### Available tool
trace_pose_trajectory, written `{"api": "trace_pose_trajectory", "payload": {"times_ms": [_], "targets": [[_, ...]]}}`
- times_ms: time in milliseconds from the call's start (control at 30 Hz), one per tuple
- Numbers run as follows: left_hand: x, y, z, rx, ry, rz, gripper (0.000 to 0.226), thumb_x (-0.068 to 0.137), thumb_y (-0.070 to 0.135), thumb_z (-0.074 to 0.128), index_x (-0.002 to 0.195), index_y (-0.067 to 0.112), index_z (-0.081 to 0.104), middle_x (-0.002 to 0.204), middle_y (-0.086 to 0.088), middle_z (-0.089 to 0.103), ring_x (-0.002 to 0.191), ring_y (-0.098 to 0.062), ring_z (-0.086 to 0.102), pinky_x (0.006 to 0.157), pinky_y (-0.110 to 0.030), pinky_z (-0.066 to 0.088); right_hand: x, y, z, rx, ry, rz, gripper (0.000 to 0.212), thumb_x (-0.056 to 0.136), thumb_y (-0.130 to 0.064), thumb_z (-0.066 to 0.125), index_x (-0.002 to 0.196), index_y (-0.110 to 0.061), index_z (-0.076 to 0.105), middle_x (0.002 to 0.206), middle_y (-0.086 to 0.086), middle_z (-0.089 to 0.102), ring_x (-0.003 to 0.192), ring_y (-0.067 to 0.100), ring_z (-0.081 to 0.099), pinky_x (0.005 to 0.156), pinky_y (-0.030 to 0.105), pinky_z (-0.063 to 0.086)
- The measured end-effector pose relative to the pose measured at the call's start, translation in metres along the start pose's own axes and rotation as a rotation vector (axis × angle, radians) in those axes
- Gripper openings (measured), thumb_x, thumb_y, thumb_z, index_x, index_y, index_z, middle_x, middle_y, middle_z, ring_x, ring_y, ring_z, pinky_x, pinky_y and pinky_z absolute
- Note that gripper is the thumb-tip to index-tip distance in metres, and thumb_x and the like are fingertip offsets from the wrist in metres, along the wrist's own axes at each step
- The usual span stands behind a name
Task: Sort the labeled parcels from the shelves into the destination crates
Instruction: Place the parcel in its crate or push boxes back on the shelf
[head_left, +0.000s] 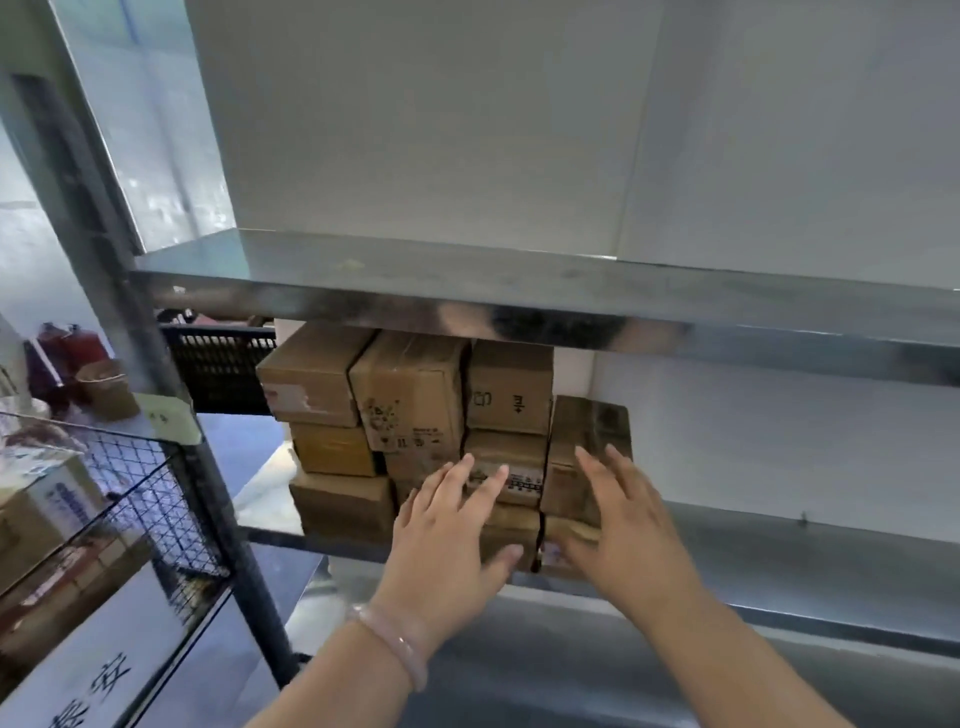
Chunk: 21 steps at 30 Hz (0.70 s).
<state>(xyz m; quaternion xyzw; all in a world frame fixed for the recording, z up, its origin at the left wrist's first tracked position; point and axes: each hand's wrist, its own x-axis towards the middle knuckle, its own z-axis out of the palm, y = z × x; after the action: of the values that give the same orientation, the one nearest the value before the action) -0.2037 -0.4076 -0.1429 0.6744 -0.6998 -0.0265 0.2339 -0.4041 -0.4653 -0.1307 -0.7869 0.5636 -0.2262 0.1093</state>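
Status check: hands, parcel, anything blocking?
Left hand and right hand open, fingers spread, at the stacked brown cardboard parcels on the lower metal shelf. Nothing gripped yet. Parcels packed tight; upper metal shelf sits just above the stack.

Counts, shelf view
Cardboard parcels (410, 395): nine countable in the stack; the hands cover part of it, so there may be more. Hands: two, left hand (441, 535) and right hand (623, 530). Shelf boards: two, upper shelf (519, 291) and lower shelf (805, 551). Black crate (223, 364): one. Wire basket (156, 483): one. Bracelet (395, 644): one, on the left wrist.
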Motion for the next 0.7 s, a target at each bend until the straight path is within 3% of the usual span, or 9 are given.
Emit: {"api": "trace_pose_trajectory", "payload": {"times_ms": [200, 467, 600, 700], "targets": [[0.045, 0.053, 0.041, -0.026, -0.052, -0.02, 0.076, 0.092, 0.061, 0.051, 0.153, 0.049, 0.009, 0.165, 0.005, 0.005, 0.151, -0.019, 0.001, 0.121, -0.044, 0.01, 0.029, 0.069, -0.011, 0.038, -0.031, 0.06, 0.085, 0.085, -0.057, 0.062, 0.152, -0.036, 0.016, 0.162, 0.001, 0.012, 0.148, 0.022, 0.012, 0.117, 0.037, 0.02], [0.11, 0.109, 0.083, 0.14, -0.008, -0.013, 0.074, 0.091, 0.063, 0.046, 0.154, 0.037, 0.018, 0.162, -0.003, 0.018, 0.148, -0.027, 0.013, 0.12, -0.049, 0.015, 0.045, 0.128, -0.017, 0.161, -0.059, 0.054, 0.075, 0.088, -0.052, 0.059, 0.149, -0.047, 0.016, 0.16, -0.006, 0.015, 0.145, 0.016, 0.018, 0.114, 0.034, 0.024], [0.133, 0.12, 0.099, 0.22, -0.064, -0.162, 0.087, 0.089, 0.071, 0.038, 0.157, 0.024, 0.011, 0.159, -0.01, 0.023, 0.147, -0.032, 0.016, 0.118, -0.052, 0.018, 0.053, 0.148, -0.022, 0.21, -0.038, 0.021, 0.073, 0.088, -0.048, 0.06, 0.149, -0.047, 0.018, 0.159, -0.009, 0.018, 0.144, 0.012, 0.018, 0.11, 0.028, 0.025], [0.136, 0.125, 0.108, 0.276, -0.105, -0.213, 0.09, 0.083, 0.08, 0.031, 0.155, 0.027, 0.021, 0.16, -0.012, 0.021, 0.146, -0.035, 0.014, 0.116, -0.055, 0.016, 0.059, 0.161, -0.025, 0.24, -0.024, 0.042, 0.071, 0.09, -0.047, 0.058, 0.149, -0.046, 0.019, 0.158, -0.009, 0.02, 0.144, 0.013, 0.019, 0.11, 0.032, 0.03]]}}
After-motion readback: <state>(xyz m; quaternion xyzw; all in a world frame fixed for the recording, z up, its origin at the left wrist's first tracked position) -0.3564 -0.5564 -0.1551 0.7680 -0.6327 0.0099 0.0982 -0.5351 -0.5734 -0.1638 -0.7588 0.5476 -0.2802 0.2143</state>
